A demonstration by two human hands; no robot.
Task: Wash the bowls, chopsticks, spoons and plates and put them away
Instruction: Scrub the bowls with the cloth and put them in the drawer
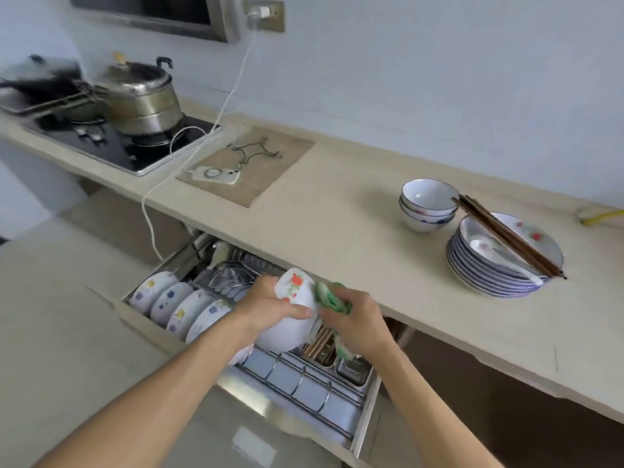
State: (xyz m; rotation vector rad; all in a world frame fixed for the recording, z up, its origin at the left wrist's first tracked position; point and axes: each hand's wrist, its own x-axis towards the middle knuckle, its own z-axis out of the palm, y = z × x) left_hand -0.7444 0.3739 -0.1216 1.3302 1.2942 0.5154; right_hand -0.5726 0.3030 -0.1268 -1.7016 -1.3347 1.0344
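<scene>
White bowl [290,312] gripped by left hand [270,307]; right hand [354,319] holds cloth [332,297].

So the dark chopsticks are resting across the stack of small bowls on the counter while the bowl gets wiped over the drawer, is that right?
Not quite: in the head view the chopsticks rest across the stack of plates, beside the small bowls. The hands do wipe a bowl over the drawer.

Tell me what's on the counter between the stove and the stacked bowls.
In the head view, between the stove and the stacked bowls lies a tan mat carrying a white timer and a wire rack.
</scene>
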